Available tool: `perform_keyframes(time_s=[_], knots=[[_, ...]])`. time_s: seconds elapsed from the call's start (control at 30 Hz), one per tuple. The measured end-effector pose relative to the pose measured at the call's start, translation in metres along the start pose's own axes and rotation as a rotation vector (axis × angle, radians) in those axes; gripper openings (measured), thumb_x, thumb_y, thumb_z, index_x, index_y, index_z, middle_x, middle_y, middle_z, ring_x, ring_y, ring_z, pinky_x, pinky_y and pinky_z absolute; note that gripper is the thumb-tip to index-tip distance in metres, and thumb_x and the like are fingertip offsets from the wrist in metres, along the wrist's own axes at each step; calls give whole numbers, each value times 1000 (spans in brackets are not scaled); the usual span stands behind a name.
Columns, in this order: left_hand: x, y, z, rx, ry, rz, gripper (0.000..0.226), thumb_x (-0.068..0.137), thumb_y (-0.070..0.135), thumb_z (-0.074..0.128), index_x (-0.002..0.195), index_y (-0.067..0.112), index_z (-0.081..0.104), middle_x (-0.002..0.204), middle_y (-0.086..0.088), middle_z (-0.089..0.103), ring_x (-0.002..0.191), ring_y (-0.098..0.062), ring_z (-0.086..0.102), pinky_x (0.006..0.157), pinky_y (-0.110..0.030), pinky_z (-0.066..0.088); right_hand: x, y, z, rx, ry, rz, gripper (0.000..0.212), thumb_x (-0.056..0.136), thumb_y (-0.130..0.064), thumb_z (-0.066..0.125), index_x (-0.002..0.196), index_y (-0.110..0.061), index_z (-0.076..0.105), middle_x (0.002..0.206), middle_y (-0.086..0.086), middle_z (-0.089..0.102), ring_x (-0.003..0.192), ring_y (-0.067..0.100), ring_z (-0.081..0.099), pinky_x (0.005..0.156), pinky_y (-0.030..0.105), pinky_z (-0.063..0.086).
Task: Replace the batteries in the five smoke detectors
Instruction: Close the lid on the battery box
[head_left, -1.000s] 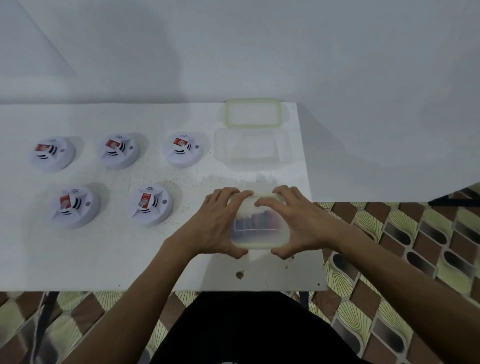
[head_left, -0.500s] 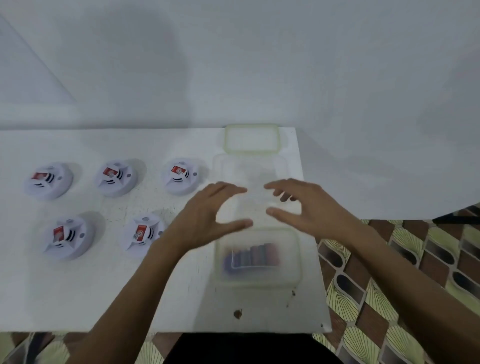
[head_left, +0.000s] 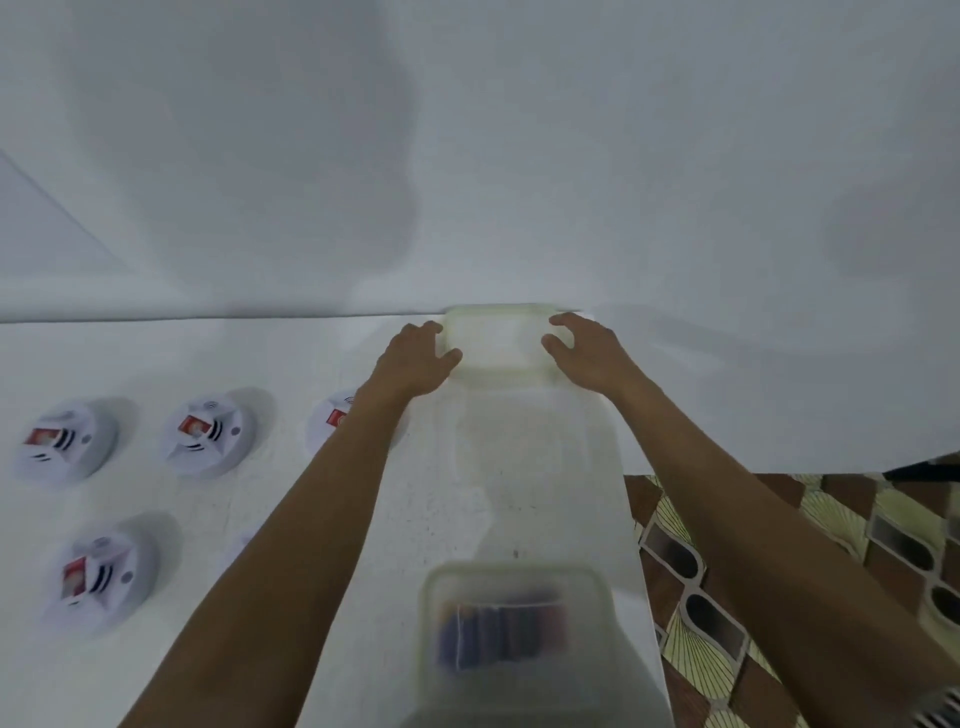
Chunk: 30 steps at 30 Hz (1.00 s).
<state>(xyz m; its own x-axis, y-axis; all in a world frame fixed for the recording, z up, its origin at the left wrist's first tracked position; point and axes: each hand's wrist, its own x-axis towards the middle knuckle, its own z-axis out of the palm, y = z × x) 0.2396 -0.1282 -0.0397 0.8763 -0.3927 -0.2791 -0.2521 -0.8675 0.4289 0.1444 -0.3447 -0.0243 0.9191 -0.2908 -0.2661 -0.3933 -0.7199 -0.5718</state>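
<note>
Two hands, upper centre of the frame: left hand (head_left: 415, 358) and right hand (head_left: 587, 348) flank the lid (head_left: 496, 338) at the worktop's (head_left: 156, 353) far edge, fingers curled at its ends. Blur hides whether either grip has closed on it. Detectors (head_left: 208, 434): frame left, two partly behind the left forearm. Batteries (head_left: 498, 634): in the box (head_left: 431, 587), lower centre. Clear box (head_left: 519, 447): between that box and the lid.

Round white plastic smoke detectors (head_left: 210, 434): red labels, black slots
Clear rectangular plastic lid (head_left: 496, 338): pale green rim
Tiled floor (head_left: 696, 660): brown and pale yellow fan pattern
</note>
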Motion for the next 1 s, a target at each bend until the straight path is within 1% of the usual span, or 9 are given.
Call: perform_keyframes(time_s=[0.1,0.2,0.37,0.5,0.57,0.67,0.73,0.87,1.0], knots=[[6,5,3,48,9,13,60,93,45,49,140,9,39,139,-17,44,127,-32,40,101,-39,33,6,0,10,-17,22,52,43,102,-34,40,141,-17,45,136,10,57,134,26,42,111,32,20],[5,13,-1,85,35,21,56,95,43,47,136,5,43,137,-15,48,126,-31,42,99,-35,33,2,-5,13,69,44,57,42,101,-32,43,140,-19,47,141,8,53,135,27,40,111,33,24],[1,17,-4,-45,10,4,63,94,48,46,140,5,38,143,-11,43,129,-30,38,103,-39,32,-8,-19,9,239,48,58,42,100,-29,48,140,-19,48,148,0,46,129,20,46,107,29,34],[-9,16,-16,-122,94,49,68,92,50,51,143,9,35,145,-11,42,130,-30,42,105,-44,35,-21,-26,-3,296,125,32,40,99,-30,49,139,-23,50,148,-1,45,127,15,46,95,20,31],[-19,19,-25,-150,164,89,68,91,48,53,143,9,36,144,-10,44,129,-27,45,105,-45,37,-31,-31,-12,288,173,-11,39,99,-30,49,138,-24,51,146,-2,47,130,15,44,99,22,32],[-44,27,-39,-178,257,121,69,89,51,54,143,10,38,142,-8,48,127,-24,47,104,-44,39,-51,-39,-22,196,225,-102,40,100,-30,48,139,-22,51,145,-3,50,137,19,40,115,32,27],[-67,31,-44,-211,307,124,67,88,51,56,142,13,41,139,-5,50,123,-20,50,102,-41,41,-68,-41,-24,163,254,-157,39,100,-28,48,138,-20,51,143,-1,52,135,18,42,116,32,23],[-119,30,-38,-244,322,143,61,88,48,59,138,15,46,132,-2,57,114,-15,57,93,-28,43,-104,-29,-9,120,268,-202,41,99,-30,52,139,-21,51,139,5,55,132,27,44,104,24,26],[-148,19,-15,-219,238,96,66,87,48,59,141,14,41,135,-4,54,115,-15,56,89,-27,40,-131,-12,15,40,213,-177,44,98,-31,52,142,-24,48,138,9,53,132,31,38,93,25,27]])
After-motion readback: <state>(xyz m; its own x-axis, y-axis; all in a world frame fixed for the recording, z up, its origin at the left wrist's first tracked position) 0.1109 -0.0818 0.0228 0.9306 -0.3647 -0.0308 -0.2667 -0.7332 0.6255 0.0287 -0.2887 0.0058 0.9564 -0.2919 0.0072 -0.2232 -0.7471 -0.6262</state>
